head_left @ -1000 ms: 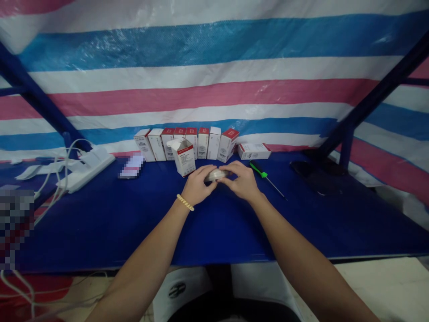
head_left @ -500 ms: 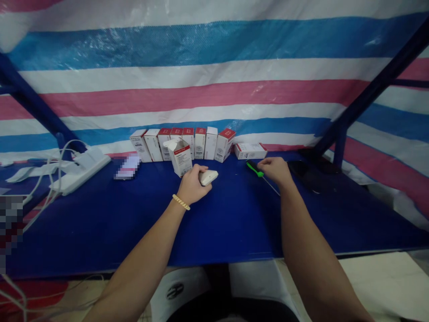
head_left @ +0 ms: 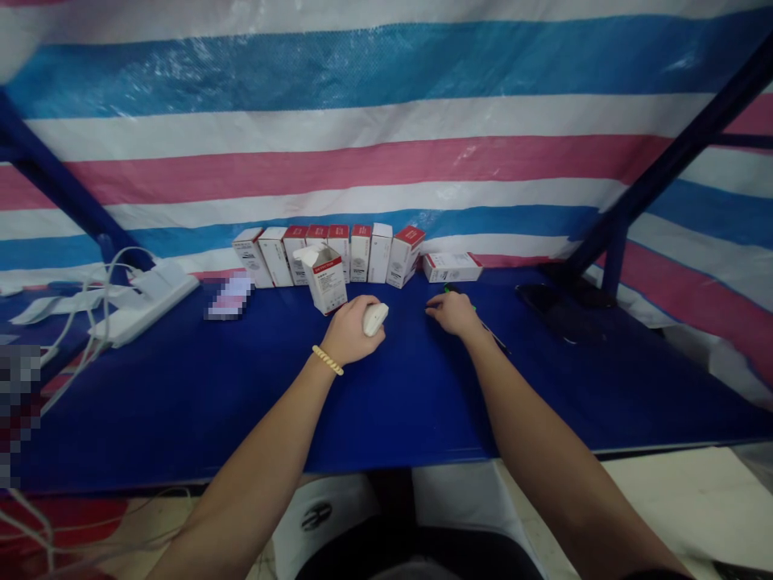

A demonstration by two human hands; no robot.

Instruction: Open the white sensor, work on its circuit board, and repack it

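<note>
My left hand [head_left: 353, 332] is wrapped round a small white plastic device [head_left: 375, 319], its end poking out past the fingers toward the right. Just beyond that hand stands an open white-and-red carton [head_left: 326, 282], flaps up, with "DETECTOR" on its side. My right hand [head_left: 450, 312] hovers low over the table, fingers bent and slightly apart, with nothing visible in them. Partly hidden behind it lies a screwdriver [head_left: 498, 341] with a green-and-black handle; its shaft shows beside my wrist.
Several similar cartons [head_left: 380, 254] stand in a row at the back of the blue table [head_left: 398, 403]. Another carton [head_left: 452, 267] lies on its side. A white power strip [head_left: 145, 306] with cables is on the left, near a blurred phone [head_left: 230, 296]. A dark object [head_left: 547, 310] lies right.
My right hand has moved left, away from the screwdriver's handle and toward the white device. The left hand has tilted the device a little more upright.
</note>
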